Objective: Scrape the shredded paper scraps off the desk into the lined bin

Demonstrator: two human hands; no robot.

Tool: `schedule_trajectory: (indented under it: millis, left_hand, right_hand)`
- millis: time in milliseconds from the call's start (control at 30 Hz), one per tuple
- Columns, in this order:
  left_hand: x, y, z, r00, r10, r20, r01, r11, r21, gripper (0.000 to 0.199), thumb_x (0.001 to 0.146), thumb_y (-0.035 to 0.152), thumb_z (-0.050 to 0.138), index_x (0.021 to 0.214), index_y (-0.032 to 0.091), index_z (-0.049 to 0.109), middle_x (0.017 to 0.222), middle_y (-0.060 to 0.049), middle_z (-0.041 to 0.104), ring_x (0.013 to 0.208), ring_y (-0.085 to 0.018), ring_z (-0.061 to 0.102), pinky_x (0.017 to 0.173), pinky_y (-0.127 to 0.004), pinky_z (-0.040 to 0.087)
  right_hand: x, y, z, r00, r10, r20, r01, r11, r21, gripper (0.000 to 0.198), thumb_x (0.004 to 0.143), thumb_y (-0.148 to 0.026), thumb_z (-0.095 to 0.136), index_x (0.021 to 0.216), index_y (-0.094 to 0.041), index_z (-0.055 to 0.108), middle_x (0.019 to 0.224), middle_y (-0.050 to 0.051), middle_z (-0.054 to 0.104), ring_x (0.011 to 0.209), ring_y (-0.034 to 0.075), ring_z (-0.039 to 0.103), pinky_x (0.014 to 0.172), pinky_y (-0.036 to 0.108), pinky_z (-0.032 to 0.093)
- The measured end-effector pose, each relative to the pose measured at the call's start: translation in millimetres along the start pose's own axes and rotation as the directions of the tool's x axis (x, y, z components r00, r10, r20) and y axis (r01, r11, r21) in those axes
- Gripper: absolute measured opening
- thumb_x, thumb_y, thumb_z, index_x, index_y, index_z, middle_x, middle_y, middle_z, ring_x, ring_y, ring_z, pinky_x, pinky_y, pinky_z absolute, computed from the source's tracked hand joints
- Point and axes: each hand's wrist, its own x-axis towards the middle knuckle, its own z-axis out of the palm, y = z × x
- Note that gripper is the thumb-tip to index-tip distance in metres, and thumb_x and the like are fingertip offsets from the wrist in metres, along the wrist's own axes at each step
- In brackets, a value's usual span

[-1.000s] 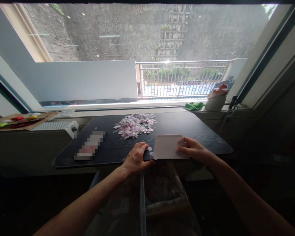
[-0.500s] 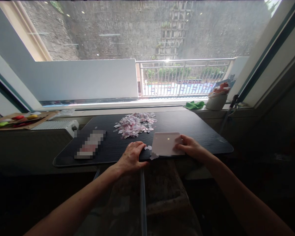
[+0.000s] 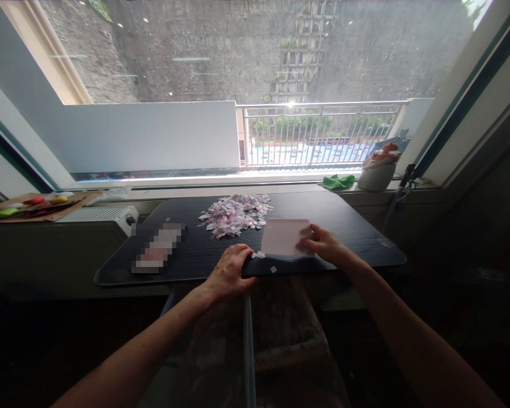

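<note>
My right hand (image 3: 325, 243) grips the right side of a pale pinkish, flat rectangular plastic piece (image 3: 283, 237) with rounded corners, tilted over the dark table (image 3: 344, 226). At the table's front edge rests my left hand (image 3: 232, 265), fingers on the top and thumb spread apart along the edge. Small white paper scraps (image 3: 258, 255) lie between that hand and the plastic piece. Another single scrap (image 3: 273, 270) sits near the front edge. Farther back is a heap of pinkish-white paper bits (image 3: 236, 214). The fingertips of my right hand are partly blurred.
A blurred-out rectangular item (image 3: 159, 248) lies on the table's left part. A green cloth (image 3: 338, 182) and a white pot (image 3: 377, 174) stand on the window sill. To the left is a radiator (image 3: 97, 215) beside cardboard (image 3: 76, 207) with coloured items on it.
My right hand and the plastic piece have moved slightly away from me, off the front edge. A scrap near the edge now shows separately. My left hand has stayed put.
</note>
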Motion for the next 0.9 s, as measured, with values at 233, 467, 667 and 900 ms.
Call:
schedule_trajectory:
  millis: [233,467,667,900]
  left_hand:
    - [0,-1,1,1.0,0.002,-0.008,-0.002,1.0,-0.002,0.052,0.068,0.028,0.07,0.116,0.015,0.058,0.121,-0.014,0.055,0.119,-0.03,0.048,0.105,-0.044,0.038]
    - [-1,-2,2,1.0,0.011,-0.026,-0.011,1.0,-0.001,0.054,0.067,0.027,0.068,0.118,0.016,0.055,0.122,-0.014,0.055,0.119,-0.03,0.049,0.105,-0.046,0.039]
    - [-1,-2,1,1.0,0.005,-0.02,-0.005,1.0,0.001,0.055,0.068,0.028,0.069,0.12,0.016,0.054,0.123,-0.014,0.055,0.12,-0.03,0.048,0.105,-0.047,0.038]
    - [0,-1,1,1.0,0.006,-0.004,-0.006,1.0,0.001,0.049,0.068,0.027,0.07,0.114,0.017,0.058,0.12,-0.012,0.056,0.117,-0.029,0.049,0.104,-0.043,0.039]
  right_hand:
    - [-24,0,-19,0.997,0.012,0.072,-0.012,1.0,-0.002,0.029,0.061,-0.031,0.073,0.084,-0.018,0.061,0.075,0.0,0.068,0.067,0.015,0.063,0.058,0.024,0.049]
    - [-34,0,-23,0.996,0.042,0.083,-0.043,0.999,0.01,0.03,0.061,-0.033,0.073,0.084,-0.018,0.061,0.077,0.002,0.069,0.069,0.017,0.064,0.058,0.025,0.05]
    - [-23,-2,-11,0.998,0.016,0.056,-0.016,1.0,-0.002,0.029,0.062,-0.03,0.072,0.086,-0.019,0.062,0.077,0.002,0.068,0.069,0.017,0.064,0.058,0.026,0.049]
    - [-24,-6,-12,0.995,0.032,0.097,-0.034,0.999,0.028,0.026,0.061,-0.027,0.073,0.083,-0.019,0.062,0.076,0.001,0.069,0.069,0.017,0.064,0.058,0.025,0.05]
